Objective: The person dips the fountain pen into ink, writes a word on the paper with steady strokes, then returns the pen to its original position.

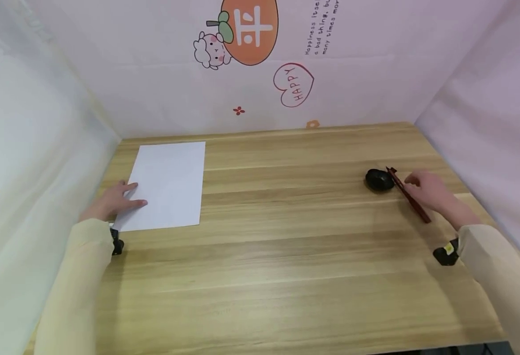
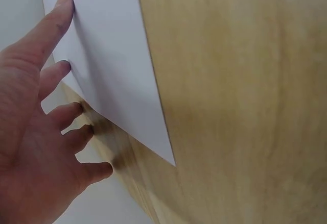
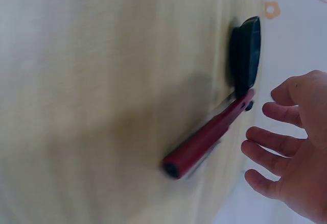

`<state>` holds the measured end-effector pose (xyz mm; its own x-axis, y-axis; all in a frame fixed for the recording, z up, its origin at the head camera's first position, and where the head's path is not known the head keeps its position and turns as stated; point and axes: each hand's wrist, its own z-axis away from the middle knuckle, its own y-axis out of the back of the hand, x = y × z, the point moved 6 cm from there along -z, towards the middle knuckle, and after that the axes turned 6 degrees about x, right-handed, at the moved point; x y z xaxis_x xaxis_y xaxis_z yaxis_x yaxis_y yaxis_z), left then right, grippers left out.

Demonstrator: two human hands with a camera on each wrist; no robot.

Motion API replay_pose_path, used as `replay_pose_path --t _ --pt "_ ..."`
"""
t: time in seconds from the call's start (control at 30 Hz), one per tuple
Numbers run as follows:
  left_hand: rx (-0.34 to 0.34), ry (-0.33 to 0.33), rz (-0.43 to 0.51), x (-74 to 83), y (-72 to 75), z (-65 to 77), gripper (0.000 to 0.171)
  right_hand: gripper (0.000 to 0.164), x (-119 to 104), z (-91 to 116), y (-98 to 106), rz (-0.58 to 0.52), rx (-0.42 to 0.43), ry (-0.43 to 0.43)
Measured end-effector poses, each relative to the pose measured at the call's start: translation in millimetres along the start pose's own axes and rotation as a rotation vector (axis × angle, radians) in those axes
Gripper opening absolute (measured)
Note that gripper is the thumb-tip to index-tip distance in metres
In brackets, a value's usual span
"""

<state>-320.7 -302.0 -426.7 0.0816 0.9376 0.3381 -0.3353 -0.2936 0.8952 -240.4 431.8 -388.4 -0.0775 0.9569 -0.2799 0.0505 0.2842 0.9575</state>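
Observation:
A blank white sheet of paper (image 1: 171,182) lies at the left of the wooden table. My left hand (image 1: 111,201) is at its left edge, fingers spread, with the thumb (image 2: 64,4) and forefinger over the paper and the other fingertips beyond its edge. At the right, a slim dark red, pen-like stick (image 1: 412,201) with a black end lies slanted. Its far end meets a rounded black object (image 1: 378,180). My right hand (image 1: 430,190) hovers beside the stick, its fingers (image 3: 276,142) loosely bent; a gap shows between them and the stick in the right wrist view.
The wooden table (image 1: 282,236) has a printed white cloth (image 1: 162,93) behind it and pale cloth at both sides. Black wrist devices (image 1: 447,254) show below both cream sleeves (image 1: 75,291). Bare wood spans the space between the paper and the black object.

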Motion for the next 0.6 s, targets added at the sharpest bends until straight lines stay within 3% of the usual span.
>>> replay_pose_path --t 0.17,0.37,0.6 --pt "0.003 -0.031 -0.008 3.7 -2.2 0.4 0.088 0.024 8.9 10.8 -6.8 0.021 0.064 0.02" --pt "0.006 -0.055 -0.065 13.2 -8.8 -8.7 0.091 0.014 7.4 19.3 -11.7 -0.008 0.139 0.061" --pt "0.016 -0.087 -0.065 43.4 -16.6 -10.8 0.086 0.014 8.2 19.5 -17.3 0.018 0.133 0.07"
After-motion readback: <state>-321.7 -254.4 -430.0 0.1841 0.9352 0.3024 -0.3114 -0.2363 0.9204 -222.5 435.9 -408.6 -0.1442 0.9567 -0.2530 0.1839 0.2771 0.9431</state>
